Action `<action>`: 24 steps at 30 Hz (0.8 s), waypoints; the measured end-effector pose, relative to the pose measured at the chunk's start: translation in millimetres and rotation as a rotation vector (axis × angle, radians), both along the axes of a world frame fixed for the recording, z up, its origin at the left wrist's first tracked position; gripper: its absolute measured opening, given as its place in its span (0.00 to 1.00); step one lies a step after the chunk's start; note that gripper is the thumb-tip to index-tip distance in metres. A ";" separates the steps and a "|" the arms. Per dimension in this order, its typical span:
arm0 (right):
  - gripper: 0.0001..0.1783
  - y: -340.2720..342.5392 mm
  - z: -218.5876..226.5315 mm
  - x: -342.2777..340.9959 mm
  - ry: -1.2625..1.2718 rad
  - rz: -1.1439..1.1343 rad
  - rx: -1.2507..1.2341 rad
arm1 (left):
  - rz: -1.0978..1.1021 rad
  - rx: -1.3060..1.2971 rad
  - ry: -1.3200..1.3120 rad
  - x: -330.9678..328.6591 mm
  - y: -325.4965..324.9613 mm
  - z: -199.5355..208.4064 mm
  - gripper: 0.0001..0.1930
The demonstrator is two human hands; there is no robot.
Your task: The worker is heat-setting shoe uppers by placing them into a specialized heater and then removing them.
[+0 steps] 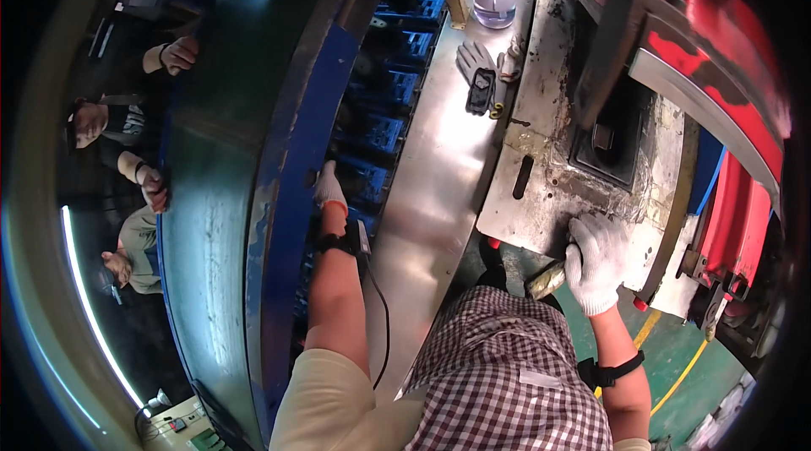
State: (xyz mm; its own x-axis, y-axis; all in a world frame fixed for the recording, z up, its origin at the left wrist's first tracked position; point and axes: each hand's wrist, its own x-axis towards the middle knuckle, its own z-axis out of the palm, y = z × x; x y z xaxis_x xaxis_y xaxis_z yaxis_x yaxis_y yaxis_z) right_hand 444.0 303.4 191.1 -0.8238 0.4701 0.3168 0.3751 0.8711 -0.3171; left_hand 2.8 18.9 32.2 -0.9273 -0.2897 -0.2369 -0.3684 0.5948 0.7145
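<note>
Fingers (583,229) of the gloved right hand (596,263) bend at the near edge of a stained plate (541,138), on the right; whether they clamp it, I cannot tell. Those of the left hand (329,187), at the blue frame (314,96) on the left, are equally unclear. Between runs a steel surface (439,164), a grey glove (475,61) and clear jug (494,3) on its far part. The step looks like steadying; the next move seems to call for firm contact.

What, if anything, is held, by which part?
Cannot be told: the white-gloved right hand lies over the edge of a worn pale metal plate, the white-gloved left hand at a blue metal frame.
</note>
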 end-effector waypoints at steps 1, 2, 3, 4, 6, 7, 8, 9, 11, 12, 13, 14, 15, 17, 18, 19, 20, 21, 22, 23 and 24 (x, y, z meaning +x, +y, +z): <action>0.20 -2.4 2.5 -2.9 0.006 0.016 -0.025 | -0.104 -0.169 0.074 -12.1 -21.6 -6.2 0.39; 0.20 -2.4 5.1 -6.9 0.010 0.038 -0.035 | -0.083 -0.180 0.076 -23.9 -39.3 -20.0 0.39; 0.20 -3.6 10.6 -11.2 0.025 0.066 -0.053 | -0.036 -0.312 0.158 -37.7 -69.1 -35.4 0.39; 0.21 -3.2 11.8 -14.3 0.029 0.079 -0.063 | -0.006 -0.437 0.228 -45.0 -83.6 -44.9 0.40; 0.20 -3.6 6.4 -14.7 -0.013 0.044 -0.024 | -0.028 -0.430 0.120 -27.9 -46.3 -41.1 0.39; 0.19 -4.3 3.5 -16.4 -0.021 0.027 0.002 | -0.029 -0.440 0.043 -16.3 -28.3 -20.0 0.38; 0.19 -2.9 2.2 -14.9 -0.029 0.022 0.002 | -0.034 -0.439 0.036 0.2 -13.2 0.7 0.38; 0.19 -2.0 2.6 -10.8 -0.034 0.009 -0.024 | 0.022 -0.362 0.007 24.8 -7.8 28.1 0.38; 0.18 -0.7 -0.4 -15.0 0.012 0.044 -0.051 | 0.153 -0.303 0.031 30.9 -41.6 58.4 0.40; 0.18 0.5 -1.3 -14.1 0.034 0.048 -0.030 | 0.193 -0.227 0.047 51.3 -64.7 55.9 0.39; 0.18 0.9 -2.3 -11.4 0.035 0.042 -0.027 | 0.229 -0.148 0.060 71.9 -89.3 53.2 0.37; 0.18 0.3 -2.4 -9.1 0.032 0.042 -0.024 | 0.270 -0.070 0.072 73.7 -105.9 51.2 0.36; 0.18 -0.2 -2.1 -6.9 0.030 0.037 0.000 | 0.297 0.010 0.072 73.0 -122.3 47.6 0.35; 0.18 -3.1 -1.4 -8.6 0.025 0.041 -0.009 | 0.334 0.173 0.051 73.0 -158.6 35.0 0.32; 0.17 -3.0 0.8 -6.7 0.011 0.023 -0.007 | 0.334 0.263 0.014 83.1 -166.1 16.5 0.31; 0.17 -2.5 1.5 -7.6 -0.006 0.035 -0.006 | 0.341 0.349 -0.028 76.6 -178.5 5.1 0.30; 0.18 -3.1 0.8 -8.1 -0.031 0.023 -0.015 | 0.340 0.437 -0.075 69.7 -197.5 -6.9 0.29; 0.18 -2.6 1.7 -9.9 -0.024 0.038 -0.027 | 0.344 0.523 -0.121 49.6 -215.2 -14.4 0.28; 0.18 -1.1 1.4 -12.9 -0.012 0.051 -0.041 | 0.347 0.607 -0.165 31.8 -231.7 -22.6 0.27; 0.19 1.4 2.0 -12.4 -0.012 0.065 -0.046 | 0.352 0.688 -0.211 15.6 -252.1 -28.1 0.26; 0.19 3.5 1.4 -12.3 -0.002 0.083 -0.059 | 0.360 0.763 -0.246 -2.1 -270.5 -29.9 0.25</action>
